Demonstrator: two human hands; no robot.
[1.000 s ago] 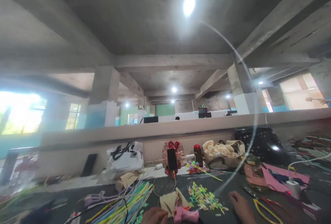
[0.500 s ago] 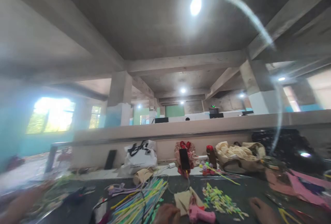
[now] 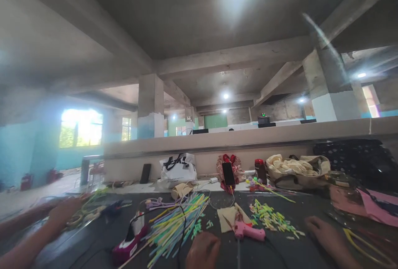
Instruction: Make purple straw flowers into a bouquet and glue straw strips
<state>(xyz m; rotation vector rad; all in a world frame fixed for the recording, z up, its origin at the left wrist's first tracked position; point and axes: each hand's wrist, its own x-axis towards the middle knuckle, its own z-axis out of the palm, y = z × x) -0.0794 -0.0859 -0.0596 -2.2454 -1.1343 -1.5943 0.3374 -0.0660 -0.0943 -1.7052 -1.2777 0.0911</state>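
My left hand [image 3: 203,249] rests on the dark tabletop, its fingers curled in; anything inside them is hidden. Just to its right lies a pink glue gun [image 3: 251,231], near a piece of tan cardboard [image 3: 225,218]. Beside the hand on the left is a spread of pastel-coloured thin sticks [image 3: 178,227], with small green cut pieces [image 3: 197,228] close to the fingers. My right hand [image 3: 323,233] lies low on the table, fingers reaching forward, seemingly holding nothing. A heap of yellow and green short pieces [image 3: 273,218] sits to its left, and yellow-handled scissors [image 3: 357,246] to its right.
Another person's arms [image 3: 46,227] reach in at the left. A purple power strip [image 3: 129,246] with cables sits nearby. Along the back stand a white bag [image 3: 178,172], a phone [image 3: 229,174], a red-capped bottle [image 3: 260,170] and a beige bag [image 3: 298,173]. A clear jar [image 3: 340,182] stands right.
My view has tipped down and turned slightly left, so more of the table shows. My left hand sits a little nearer to me relative to the glue gun. The right hand has barely moved.
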